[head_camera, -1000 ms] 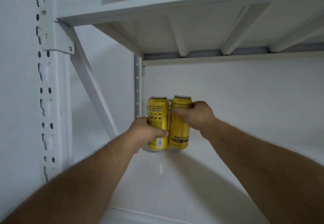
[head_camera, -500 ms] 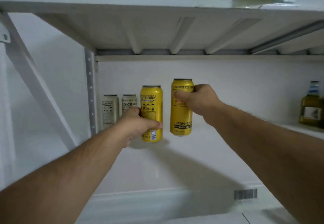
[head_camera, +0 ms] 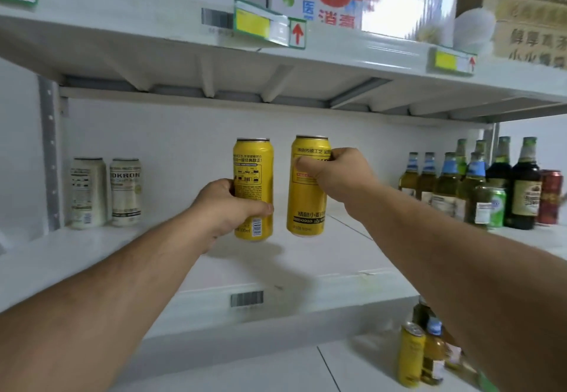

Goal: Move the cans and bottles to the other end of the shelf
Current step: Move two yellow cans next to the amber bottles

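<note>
Left hand gripping one yellow can, right hand gripping second yellow can, both upright, long axes vertical, tops up, above shelf

Two yellow cans upright, held above white shelf.

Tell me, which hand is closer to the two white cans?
Left. The left hand, gripping a yellow can, is right of the white cans; the right hand, gripping the other yellow can, is farther right.
</note>
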